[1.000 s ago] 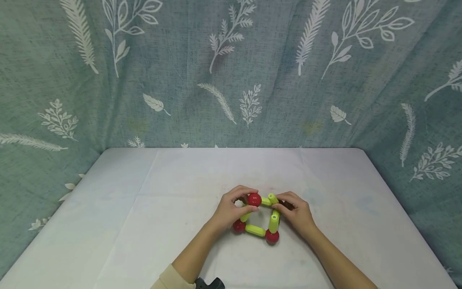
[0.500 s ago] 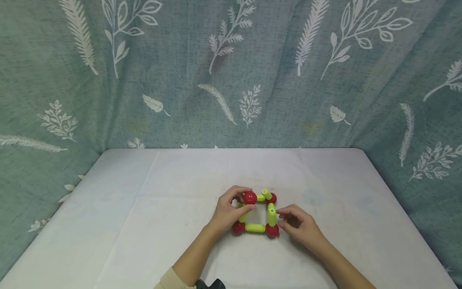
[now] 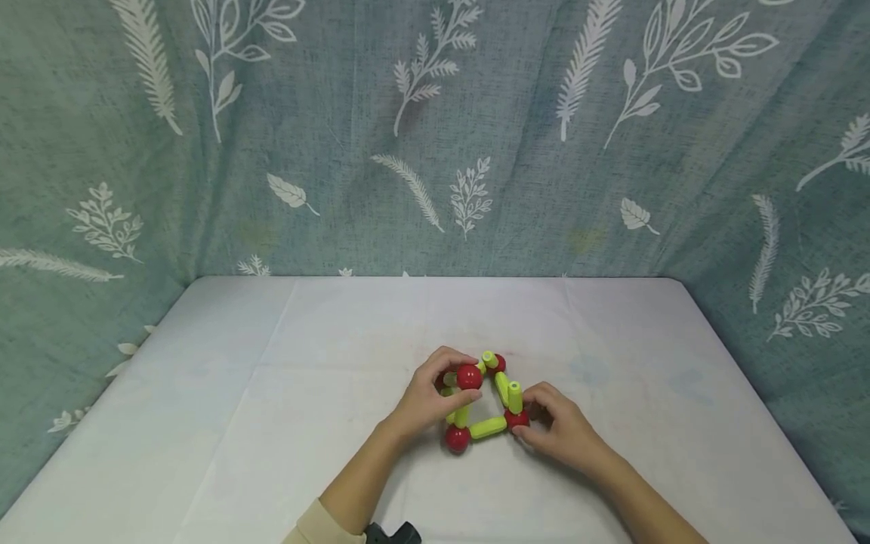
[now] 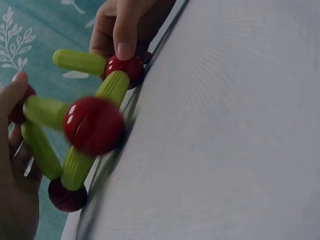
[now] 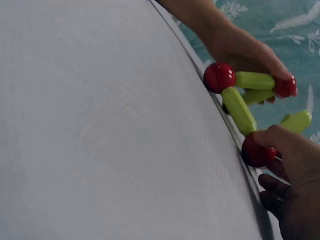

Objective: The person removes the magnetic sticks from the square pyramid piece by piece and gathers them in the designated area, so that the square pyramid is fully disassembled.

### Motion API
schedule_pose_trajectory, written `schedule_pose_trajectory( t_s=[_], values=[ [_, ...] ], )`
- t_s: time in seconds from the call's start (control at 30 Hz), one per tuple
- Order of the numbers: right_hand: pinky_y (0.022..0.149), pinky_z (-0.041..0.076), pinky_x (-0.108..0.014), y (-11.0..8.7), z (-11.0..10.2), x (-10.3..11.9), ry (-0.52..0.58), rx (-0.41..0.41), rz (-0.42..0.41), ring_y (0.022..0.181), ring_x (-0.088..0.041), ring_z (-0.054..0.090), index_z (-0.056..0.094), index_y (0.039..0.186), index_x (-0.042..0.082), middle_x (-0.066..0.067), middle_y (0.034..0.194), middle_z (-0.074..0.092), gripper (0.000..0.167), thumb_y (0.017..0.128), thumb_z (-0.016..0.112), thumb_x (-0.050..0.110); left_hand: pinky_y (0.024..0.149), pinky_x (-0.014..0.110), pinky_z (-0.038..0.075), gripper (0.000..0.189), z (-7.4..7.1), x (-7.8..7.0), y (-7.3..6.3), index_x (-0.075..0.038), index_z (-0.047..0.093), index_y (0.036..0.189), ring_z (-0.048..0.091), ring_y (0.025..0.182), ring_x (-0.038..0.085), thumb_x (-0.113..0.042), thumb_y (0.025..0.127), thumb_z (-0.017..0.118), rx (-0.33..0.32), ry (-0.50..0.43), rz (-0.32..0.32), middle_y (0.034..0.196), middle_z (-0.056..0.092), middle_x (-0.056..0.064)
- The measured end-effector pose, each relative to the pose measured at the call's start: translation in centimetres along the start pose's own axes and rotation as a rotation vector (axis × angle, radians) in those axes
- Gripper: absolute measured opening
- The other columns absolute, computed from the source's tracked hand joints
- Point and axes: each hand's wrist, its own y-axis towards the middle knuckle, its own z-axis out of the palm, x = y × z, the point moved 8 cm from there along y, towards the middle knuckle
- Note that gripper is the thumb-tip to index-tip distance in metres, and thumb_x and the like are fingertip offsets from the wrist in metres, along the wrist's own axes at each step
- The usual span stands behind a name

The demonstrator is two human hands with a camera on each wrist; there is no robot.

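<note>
From my distant seat I read the left hand as pinching the upper red ball between thumb and forefinger; the right hand grips the right red ball, its thumb pressed against the ball's near side; the frame of green rods and red balls sits between the two sets of fingers, with the near-left red ball just below the left fingertips and held by neither hand; I cannot tell how much of the frame's weight the table bears.

My chief worry is the near rod, which spans the gap from that ungripped ball to the right fingers; if the hands pull apart or twist against each other, I judge a joint there could open, since how firmly the ends seat does not show; the upright rod rises just above the right fingers with its top end free, so a careless knuckle could knock it askew; and if the left pinch slips off that smooth, round surface, the leaning rods beneath it could sag.
</note>
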Motion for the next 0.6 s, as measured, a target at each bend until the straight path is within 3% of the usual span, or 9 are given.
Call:
schedule_pose_trajectory(
  t_s=[0.07, 0.13, 0.27, 0.3, 0.47, 0.6],
  values=[
    [0.071, 0.048, -0.022, 0.1, -0.4, -0.6, -0.013, 0.002, 0.032, 0.081, -0.012, 0.054, 0.062, 0.099, 0.013, 0.005, 0.097, 0.058, 0.032, 0.073, 0.078, 0.002, 0.076, 0.037, 0.051, 0.036, 0.1, -1.4, -0.1, 0.000, 0.059, 0.113, 0.053, 0.092, 0.010, -0.002, 0.080, 0.072, 0.044, -0.002, 0.031, 0.108, 0.058, 0.011],
    [0.072, 0.049, -0.022, 0.2, -0.8, -1.2, -0.026, -0.006, 0.059, 0.083, -0.009, 0.054, 0.063, 0.102, 0.012, 0.005, 0.098, 0.058, 0.032, 0.074, 0.075, 0.000, 0.073, 0.033, 0.050, 0.033, 0.3, -1.6, -0.1, -0.001, 0.059, 0.111, 0.052, 0.089, 0.008, -0.003, 0.081, 0.072, 0.070, 0.013, 0.047, 0.105, 0.058, 0.011],
    [0.071, 0.051, -0.023, 0.4, -1.4, -1.8, -0.042, -0.054, 0.076, 0.083, -0.009, 0.057, 0.065, 0.106, 0.010, 0.002, 0.098, 0.062, 0.033, 0.076, 0.073, -0.001, 0.074, 0.029, 0.048, 0.035, 0.8, -0.3, 0.0, -0.007, 0.059, 0.110, 0.053, 0.086, 0.010, -0.009, 0.079, 0.076, 0.095, 0.022, 0.066, 0.098, 0.061, 0.005],
    [0.070, 0.051, -0.023, 0.3, -1.4, -2.0, -0.044, -0.073, 0.084, 0.083, -0.008, 0.058, 0.065, 0.107, 0.010, 0.002, 0.099, 0.062, 0.033, 0.077, 0.073, -0.001, 0.074, 0.028, 0.048, 0.038, 1.0, 0.1, 0.1, -0.008, 0.059, 0.111, 0.054, 0.086, 0.010, -0.011, 0.079, 0.077, 0.100, 0.023, 0.066, 0.098, 0.062, 0.004],
    [0.066, 0.048, -0.018, 0.0, -2.1, -2.7, -0.052, -0.227, 0.165, 0.078, -0.004, 0.056, 0.067, 0.105, 0.007, 0.001, 0.096, 0.065, 0.025, 0.081, 0.071, 0.000, 0.074, 0.027, 0.051, 0.051, 1.3, -0.4, -0.1, -0.008, 0.060, 0.122, 0.056, 0.087, 0.010, -0.015, 0.076, 0.080, 0.123, 0.039, 0.115, 0.101, 0.062, 0.002],
    [0.061, 0.045, -0.015, -0.4, -2.2, -1.3, -0.049, -0.326, 0.110, 0.073, -0.002, 0.051, 0.069, 0.100, 0.008, 0.002, 0.091, 0.065, 0.020, 0.083, 0.068, -0.002, 0.072, 0.029, 0.052, 0.046, 1.6, -0.8, -0.2, -0.005, 0.065, 0.116, 0.056, 0.085, 0.009, -0.013, 0.074, 0.081, 0.118, 0.052, 0.161, 0.101, 0.059, 0.003]
  ],
)
